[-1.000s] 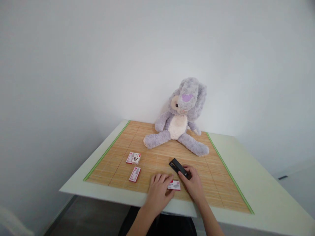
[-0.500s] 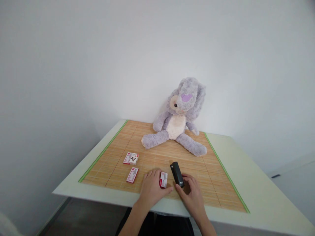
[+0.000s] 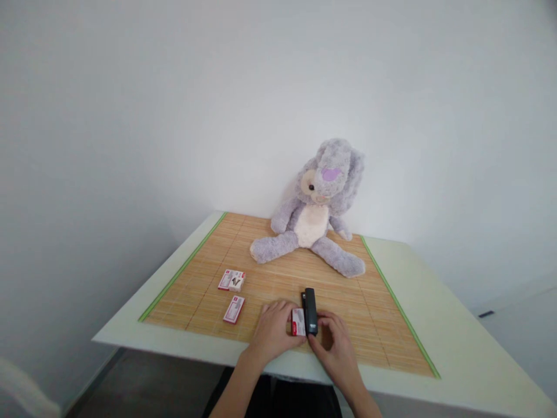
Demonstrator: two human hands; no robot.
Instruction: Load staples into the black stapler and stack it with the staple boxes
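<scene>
My left hand (image 3: 275, 330) is closed around the left and near sides of a small red-and-white box (image 3: 298, 322), its thumb along the near edge. Right beside that box, seemingly touching it, a black stapler (image 3: 310, 312) lies lengthwise on the mat, pointing away from me. My right hand (image 3: 334, 341) grips the near end of the stapler between thumb and fingers. To the left lie another red-and-white box (image 3: 234, 309) and, behind it, red-and-white packaging (image 3: 232, 280) with a dark picture on it, perhaps two boxes side by side.
A bamboo mat (image 3: 270, 278) with green edging covers much of the white table (image 3: 456, 325). At the back a grey-purple plush rabbit (image 3: 313, 223) sits against the white wall, legs spread forward. The table's front edge runs under my forearms.
The box in my left hand has moved right, up against the stapler. My right hand has turned the stapler straighter and brought its near end slightly left. The other boxes stayed put.
</scene>
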